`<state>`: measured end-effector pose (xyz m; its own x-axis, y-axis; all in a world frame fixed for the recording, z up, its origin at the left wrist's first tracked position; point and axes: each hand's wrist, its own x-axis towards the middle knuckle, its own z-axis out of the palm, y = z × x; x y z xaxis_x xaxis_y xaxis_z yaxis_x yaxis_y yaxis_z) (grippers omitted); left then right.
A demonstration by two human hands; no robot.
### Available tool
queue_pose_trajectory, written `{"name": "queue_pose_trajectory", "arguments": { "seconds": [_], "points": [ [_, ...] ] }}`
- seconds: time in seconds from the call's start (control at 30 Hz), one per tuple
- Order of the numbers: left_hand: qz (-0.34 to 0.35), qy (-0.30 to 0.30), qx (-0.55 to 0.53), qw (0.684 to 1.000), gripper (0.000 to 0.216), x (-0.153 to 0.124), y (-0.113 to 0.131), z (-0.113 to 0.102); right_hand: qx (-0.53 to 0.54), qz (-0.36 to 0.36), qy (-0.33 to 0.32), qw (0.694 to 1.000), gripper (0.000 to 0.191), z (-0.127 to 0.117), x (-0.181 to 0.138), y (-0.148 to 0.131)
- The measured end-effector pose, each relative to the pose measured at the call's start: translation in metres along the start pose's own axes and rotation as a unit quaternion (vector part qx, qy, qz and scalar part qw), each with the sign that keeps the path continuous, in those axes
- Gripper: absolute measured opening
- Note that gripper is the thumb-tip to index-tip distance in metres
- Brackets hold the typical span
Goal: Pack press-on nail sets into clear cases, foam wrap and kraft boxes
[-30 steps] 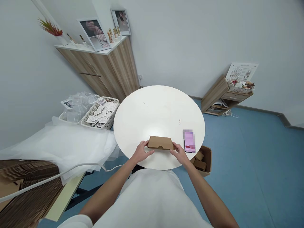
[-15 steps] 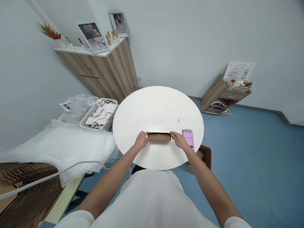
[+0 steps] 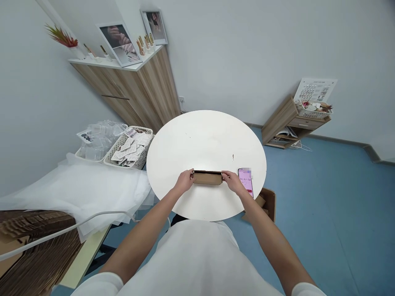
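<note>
A small brown cardboard box [image 3: 207, 178] is held over the near half of the round white table [image 3: 203, 139]. A dark strip runs along its far top edge. My left hand [image 3: 185, 181] grips the box's left end, fingers closed on the corner. At the right end, my right hand [image 3: 231, 181] pinches the other corner. Beside my right wrist lies a phone [image 3: 245, 181] with a pink timer screen. The box's inside is mostly hidden from this angle.
To the left, white baskets hold paper cards [image 3: 129, 149] and clear plastic packs [image 3: 98, 142]. White sheets [image 3: 101, 185] cover the side table above stacked flat cardboard [image 3: 46, 255]. An open carton [image 3: 268, 201] stands on the floor at right. A wooden cabinet [image 3: 148, 90] is behind.
The box has tilted slightly, so more of its brown front face shows. Both hands keep their hold at its ends. The whole view has shifted a little.
</note>
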<state>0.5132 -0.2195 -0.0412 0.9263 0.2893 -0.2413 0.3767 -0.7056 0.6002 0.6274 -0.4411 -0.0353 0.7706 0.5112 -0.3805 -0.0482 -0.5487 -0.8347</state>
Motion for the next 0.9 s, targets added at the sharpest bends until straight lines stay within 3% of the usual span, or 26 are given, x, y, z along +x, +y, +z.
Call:
{"name": "queue_pose_trajectory", "arguments": {
  "seconds": [0.13, 0.4, 0.53, 0.9],
  "points": [
    [-0.007, -0.004, -0.040, 0.999, 0.047, -0.001, -0.001, -0.001, 0.003, 0.002, 0.004, 1.000, 0.037, -0.001, -0.003, -0.001],
    [-0.021, -0.026, -0.133, 0.991, 0.058, -0.010, -0.005, -0.005, 0.009, -0.014, 0.001, 1.000, 0.036, -0.002, -0.010, 0.004],
    [-0.050, -0.034, -0.190, 0.980, 0.056, -0.011, -0.003, -0.009, 0.028, -0.010, -0.006, 1.000, 0.034, 0.001, -0.006, 0.009],
    [-0.068, -0.046, -0.208, 0.975, 0.052, -0.007, 0.001, -0.011, 0.000, -0.003, -0.024, 1.000, 0.032, -0.007, -0.006, 0.005]
  ]
}}
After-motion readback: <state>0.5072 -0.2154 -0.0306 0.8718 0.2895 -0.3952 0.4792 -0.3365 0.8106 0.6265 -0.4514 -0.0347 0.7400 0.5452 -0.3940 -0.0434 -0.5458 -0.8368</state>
